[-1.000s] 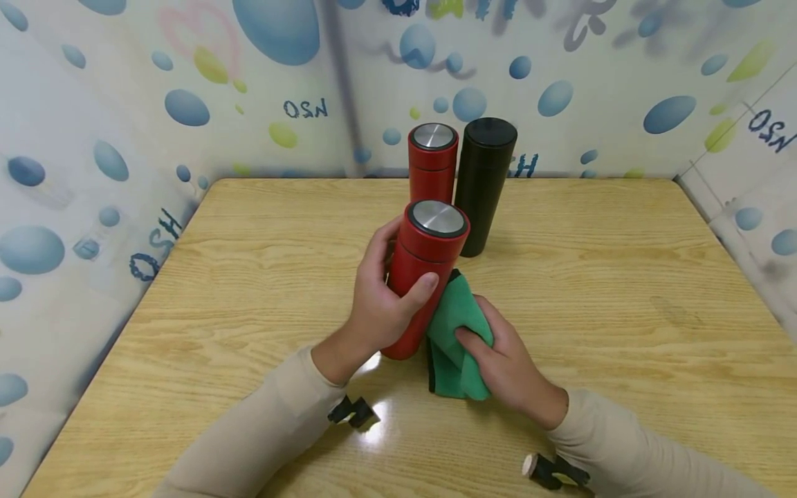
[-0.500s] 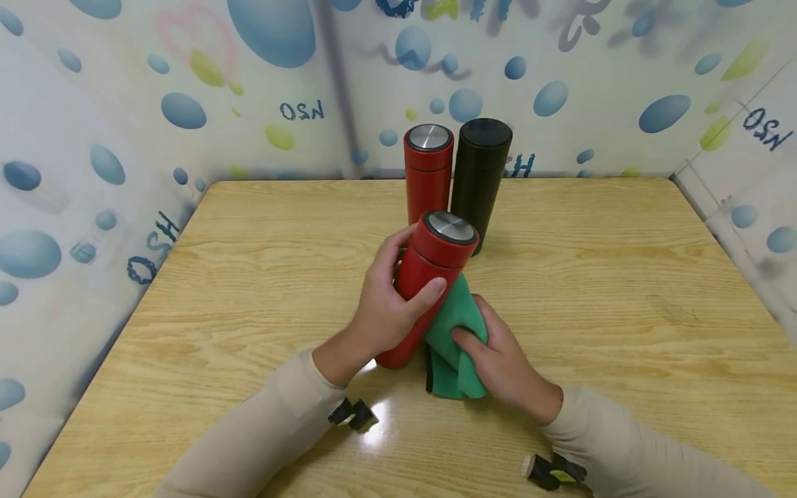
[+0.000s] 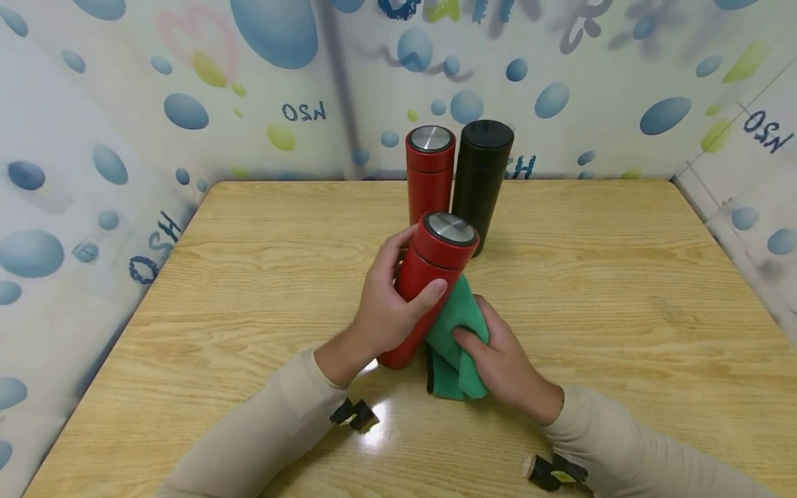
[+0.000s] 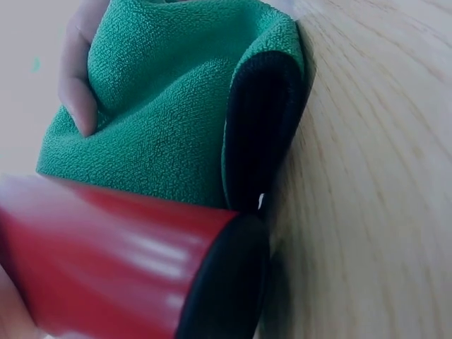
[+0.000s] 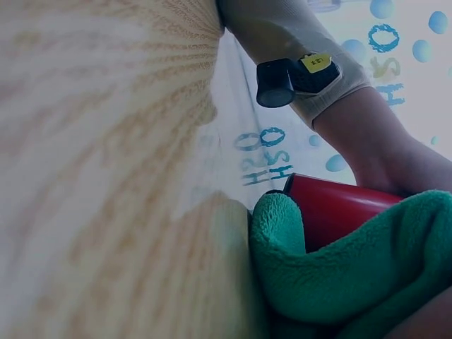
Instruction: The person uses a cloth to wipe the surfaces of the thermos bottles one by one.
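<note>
In the head view my left hand (image 3: pixel 387 304) grips a red thermos flask (image 3: pixel 429 277) round its body. The flask leans, its steel-topped lid (image 3: pixel 451 229) tipped up to the right and its base low over the table. A folded green cloth (image 3: pixel 457 346) with a dark edge is held in my right hand (image 3: pixel 507 356), against the flask's right side. In the left wrist view the cloth (image 4: pixel 162 120) touches the red flask (image 4: pixel 106 258) near its black base (image 4: pixel 226 282). From the right wrist, the cloth (image 5: pixel 339 275) partly covers the flask (image 5: pixel 332 208).
Behind the held flask stand another red thermos flask (image 3: pixel 429 180) and a black one (image 3: pixel 482 180), both upright and close together. The wooden table (image 3: pixel 249 277) ends at a patterned wall (image 3: pixel 205 62) at the back. Each wrist carries a small dark camera (image 3: pixel 355 415).
The held flask has tipped further to the right, its lid moving right and slightly nearer, mostly in the first half second. The cloth and right hand have barely moved.
</note>
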Demonstrator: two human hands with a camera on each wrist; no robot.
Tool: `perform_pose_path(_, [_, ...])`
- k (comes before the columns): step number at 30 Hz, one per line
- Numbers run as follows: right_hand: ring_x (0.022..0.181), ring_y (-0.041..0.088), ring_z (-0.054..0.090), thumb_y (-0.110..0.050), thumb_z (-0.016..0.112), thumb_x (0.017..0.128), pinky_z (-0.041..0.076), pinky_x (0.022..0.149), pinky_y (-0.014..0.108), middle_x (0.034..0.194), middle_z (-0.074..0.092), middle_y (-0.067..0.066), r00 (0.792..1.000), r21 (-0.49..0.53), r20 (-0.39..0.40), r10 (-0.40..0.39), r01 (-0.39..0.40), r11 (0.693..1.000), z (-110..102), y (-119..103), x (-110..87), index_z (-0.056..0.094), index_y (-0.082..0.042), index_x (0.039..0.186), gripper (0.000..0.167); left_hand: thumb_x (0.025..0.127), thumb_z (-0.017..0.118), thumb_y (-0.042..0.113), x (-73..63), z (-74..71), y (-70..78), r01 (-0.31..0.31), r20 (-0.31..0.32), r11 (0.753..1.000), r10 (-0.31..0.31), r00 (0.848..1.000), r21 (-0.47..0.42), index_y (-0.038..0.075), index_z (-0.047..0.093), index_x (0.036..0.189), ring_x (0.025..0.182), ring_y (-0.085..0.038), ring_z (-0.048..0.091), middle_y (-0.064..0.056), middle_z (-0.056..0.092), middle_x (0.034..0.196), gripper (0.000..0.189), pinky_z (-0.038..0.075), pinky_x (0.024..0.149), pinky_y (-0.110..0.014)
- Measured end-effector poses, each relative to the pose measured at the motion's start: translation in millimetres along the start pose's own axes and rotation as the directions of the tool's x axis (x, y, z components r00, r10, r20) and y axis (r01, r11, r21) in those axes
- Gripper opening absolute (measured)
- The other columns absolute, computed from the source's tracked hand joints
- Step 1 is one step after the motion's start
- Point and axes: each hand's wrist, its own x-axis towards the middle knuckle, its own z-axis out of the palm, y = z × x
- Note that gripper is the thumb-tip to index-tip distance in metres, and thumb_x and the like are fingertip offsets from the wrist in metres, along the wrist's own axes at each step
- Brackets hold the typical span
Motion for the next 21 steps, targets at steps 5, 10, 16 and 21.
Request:
perform_pose_path(5, [0.110,0.016,0.059,-0.005,0.048,0.102,0.051,0.095,0.024,0.128,0.059,0.013,1.000,0.008,0.002,-0.005,0.005,1.000,-0.1,0.5,0.1,0.042,-0.006,0.141,0.039,0.087,0.059,0.065,0.3,-0.3,-0.7,-0.018,-0.012,1.000,0.018,1.000,0.006,0.010,0.039,0.148,0.112,-0.019,0.058,-0.008,0.057,0.130,0.084,0.058,0.087,-0.040])
perform_pose_path(10, [0.111,0.014,0.060,-0.006,0.046,0.103,0.052,0.095,0.024,0.129,0.058,0.014,1.000,0.023,0.008,-0.007,0.007,1.000,-0.3,0.4,0.5,0.042,-0.006,0.141,0.038,0.087,0.057,0.068,0.7,-0.5,-1.9,-0.054,-0.029,0.998,0.055,0.998,0.017,0.007,0.041,0.146,0.111,-0.019,0.059,-0.010,0.058,0.129,0.086,0.058,0.087,-0.040])
perform_pose_path(16, [0.111,0.013,0.060,-0.007,0.045,0.103,0.052,0.095,0.024,0.129,0.059,0.014,1.000,0.022,0.009,-0.004,0.004,1.000,-1.1,-0.6,0.5,0.043,-0.005,0.141,0.037,0.088,0.058,0.067,1.4,-1.7,-5.8,-0.090,-0.037,0.996,0.091,0.995,0.021,0.007,0.041,0.145,0.112,-0.019,0.058,-0.010,0.058,0.128,0.084,0.058,0.087,-0.040])
perform_pose_path(21, [0.112,0.013,0.059,-0.007,0.045,0.104,0.051,0.096,0.024,0.130,0.059,0.014,1.000,0.016,0.012,-0.002,0.002,1.000,-1.4,-1.2,0.5,0.043,-0.006,0.142,0.039,0.088,0.057,0.066,2.3,-2.9,-9.2,-0.111,-0.067,0.993,0.113,0.991,0.037,0.006,0.041,0.144,0.114,-0.019,0.058,-0.010,0.057,0.128,0.084,0.057,0.088,-0.040])
